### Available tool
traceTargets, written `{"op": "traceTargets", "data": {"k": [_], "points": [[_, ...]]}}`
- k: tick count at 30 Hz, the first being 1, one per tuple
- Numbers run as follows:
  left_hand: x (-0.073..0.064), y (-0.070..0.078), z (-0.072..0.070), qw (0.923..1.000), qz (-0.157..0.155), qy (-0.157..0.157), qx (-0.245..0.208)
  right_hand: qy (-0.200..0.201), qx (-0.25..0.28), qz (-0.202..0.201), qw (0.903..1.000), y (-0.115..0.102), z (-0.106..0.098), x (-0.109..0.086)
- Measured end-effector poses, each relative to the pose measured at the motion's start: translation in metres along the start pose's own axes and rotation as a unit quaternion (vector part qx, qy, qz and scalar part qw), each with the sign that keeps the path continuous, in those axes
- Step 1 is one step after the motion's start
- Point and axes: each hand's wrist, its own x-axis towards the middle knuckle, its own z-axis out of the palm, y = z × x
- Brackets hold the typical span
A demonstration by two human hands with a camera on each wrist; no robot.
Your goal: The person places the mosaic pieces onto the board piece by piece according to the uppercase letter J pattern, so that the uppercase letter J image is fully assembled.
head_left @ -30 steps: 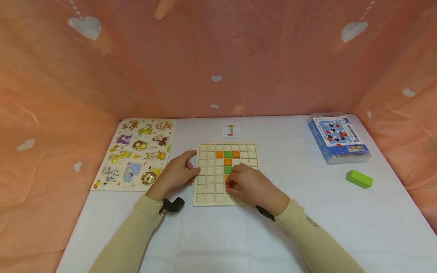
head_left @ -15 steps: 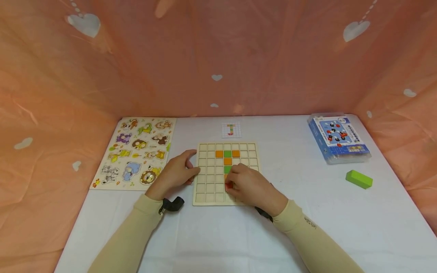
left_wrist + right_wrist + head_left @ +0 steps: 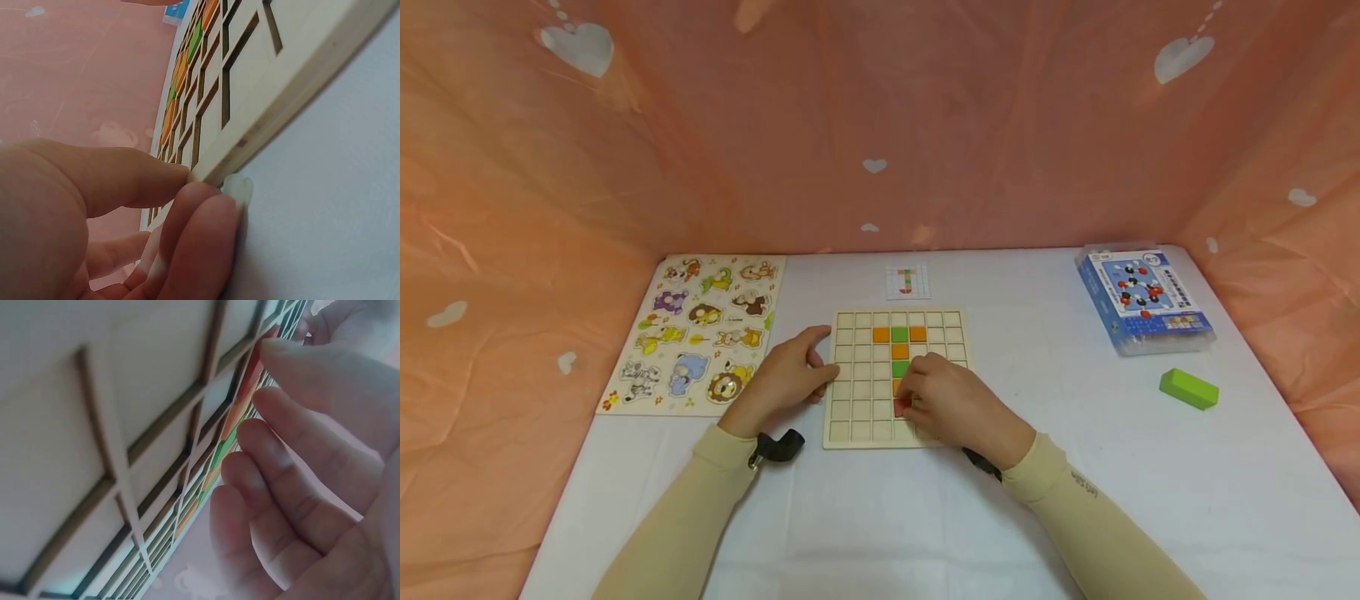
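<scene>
A pale wooden grid board (image 3: 861, 412) lies in the middle of the table in the head view. Orange and green square tiles (image 3: 899, 334) make a short bar and a column on it. At the column's near end a red tile (image 3: 900, 408) lies in its cell. My right hand (image 3: 958, 404) is over the column, thumb touching the red tile and fingers gently bent, as the right wrist view shows. My left hand (image 3: 786, 375) grips the board's left edge, with the thumb (image 3: 140, 178) on the rim and bent fingers (image 3: 203, 244) against the side.
Beyond the board lies a small card (image 3: 907, 282) with a J-shaped coloured pattern. An animal puzzle board (image 3: 696, 333) is at the left, partly behind the left hand. To the right are a blue-and-white box (image 3: 1142, 300) and a green block (image 3: 1189, 389).
More of the red tile shows now, and it lies flatter in its cell. The right fingers have shifted slightly off it. The left hand stays at the board's edge.
</scene>
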Motion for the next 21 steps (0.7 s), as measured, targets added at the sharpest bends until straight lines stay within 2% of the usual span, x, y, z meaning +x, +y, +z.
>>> {"op": "traceTargets", "data": {"k": [6,13,21], "points": [[0.0021,-0.001,-0.0011,1.0,0.0,0.001,0.009,-0.001,0.007,0.01,0.9999,0.0013,0.0,0.0007],[0.0022,-0.0016,-0.0025,0.9994,0.011,0.006,0.033,0.01,0.0,-0.004,0.9999,0.0015,0.0008,0.0012],[0.0026,-0.0013,-0.0025,0.9998,0.008,0.0,0.019,0.016,0.001,-0.004,0.9999,0.0014,0.0003,0.0011]]}}
